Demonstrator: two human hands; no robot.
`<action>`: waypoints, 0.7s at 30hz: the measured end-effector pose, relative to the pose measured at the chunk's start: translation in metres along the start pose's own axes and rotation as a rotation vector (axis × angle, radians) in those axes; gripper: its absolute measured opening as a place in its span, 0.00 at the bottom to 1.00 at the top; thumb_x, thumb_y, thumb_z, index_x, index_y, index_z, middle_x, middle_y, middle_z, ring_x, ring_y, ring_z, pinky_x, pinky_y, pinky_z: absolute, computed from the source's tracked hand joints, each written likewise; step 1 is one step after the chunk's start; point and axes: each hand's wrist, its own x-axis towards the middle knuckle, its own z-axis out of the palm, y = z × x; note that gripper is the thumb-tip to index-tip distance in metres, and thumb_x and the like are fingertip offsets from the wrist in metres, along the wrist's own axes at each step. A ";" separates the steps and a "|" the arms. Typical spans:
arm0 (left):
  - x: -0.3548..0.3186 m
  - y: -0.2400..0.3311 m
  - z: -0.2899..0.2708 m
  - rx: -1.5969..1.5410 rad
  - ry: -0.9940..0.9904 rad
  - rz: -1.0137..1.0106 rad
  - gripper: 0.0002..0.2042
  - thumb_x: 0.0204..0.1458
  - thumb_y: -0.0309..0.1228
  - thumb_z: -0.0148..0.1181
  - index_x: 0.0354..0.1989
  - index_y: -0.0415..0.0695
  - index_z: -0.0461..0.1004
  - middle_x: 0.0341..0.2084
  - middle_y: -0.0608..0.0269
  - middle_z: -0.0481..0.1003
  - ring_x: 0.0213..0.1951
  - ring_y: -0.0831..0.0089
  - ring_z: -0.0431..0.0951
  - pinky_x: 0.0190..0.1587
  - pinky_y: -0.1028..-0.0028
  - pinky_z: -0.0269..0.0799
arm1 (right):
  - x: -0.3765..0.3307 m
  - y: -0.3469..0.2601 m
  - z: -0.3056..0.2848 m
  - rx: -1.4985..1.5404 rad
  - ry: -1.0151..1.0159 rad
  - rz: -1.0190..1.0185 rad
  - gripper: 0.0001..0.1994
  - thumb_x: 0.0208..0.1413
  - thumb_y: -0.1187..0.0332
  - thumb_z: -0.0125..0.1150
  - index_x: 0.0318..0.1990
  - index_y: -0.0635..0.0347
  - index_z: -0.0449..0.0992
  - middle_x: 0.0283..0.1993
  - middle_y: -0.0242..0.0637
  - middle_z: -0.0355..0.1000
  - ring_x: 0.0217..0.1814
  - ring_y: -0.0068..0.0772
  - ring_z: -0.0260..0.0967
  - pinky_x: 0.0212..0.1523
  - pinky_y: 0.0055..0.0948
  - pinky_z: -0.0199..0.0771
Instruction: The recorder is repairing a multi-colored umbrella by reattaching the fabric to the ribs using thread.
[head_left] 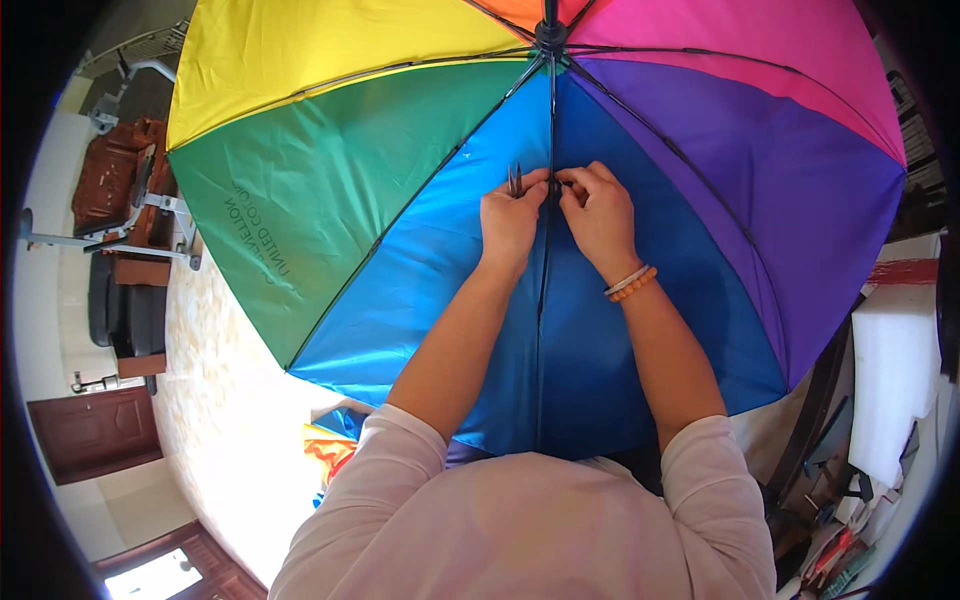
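Note:
An open umbrella (420, 270) with rainbow-coloured panels spreads in front of me, its underside and dark ribs facing me. Against the blue panel, my left hand (510, 220) is closed around a small tool with two dark metal prongs (515, 180) pointing up; its kind is unclear. The thumb and forefinger of that hand press at the middle umbrella rib (545, 260). On the rib's other side, my right hand (603, 220) pinches at the same spot, around a small dark joint. Whether anything tiny lies between the fingertips is hidden. Above both hands, the ribs meet at the black hub (551, 36).
Colourful folded fabric (328, 455) lies low on the left, beside my left sleeve. Exercise equipment (165, 205) and a brown door (95, 435) stand at far left. At right are a white padded sheet (888, 370) and a jumble of items (830, 550).

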 end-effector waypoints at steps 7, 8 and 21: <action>0.001 -0.001 0.000 -0.005 -0.004 0.014 0.08 0.52 0.25 0.58 0.39 0.39 0.79 0.19 0.69 0.70 0.20 0.85 0.61 0.21 0.87 0.55 | 0.000 -0.001 0.000 0.005 -0.022 0.025 0.09 0.46 0.78 0.56 0.36 0.62 0.78 0.27 0.30 0.65 0.21 0.25 0.60 0.24 0.25 0.61; 0.001 -0.002 0.000 -0.007 -0.006 0.018 0.08 0.52 0.25 0.58 0.39 0.39 0.79 0.20 0.69 0.70 0.20 0.85 0.61 0.21 0.87 0.55 | 0.000 0.000 0.000 0.004 -0.018 0.023 0.09 0.46 0.78 0.56 0.36 0.62 0.78 0.27 0.30 0.65 0.21 0.25 0.60 0.24 0.25 0.61; 0.013 0.000 -0.003 -0.198 -0.038 -0.177 0.06 0.54 0.26 0.56 0.38 0.39 0.76 0.23 0.65 0.72 0.20 0.85 0.62 0.20 0.85 0.56 | 0.007 0.007 0.008 -0.065 0.054 -0.132 0.04 0.47 0.76 0.58 0.31 0.59 0.75 0.31 0.32 0.68 0.29 0.35 0.66 0.34 0.31 0.65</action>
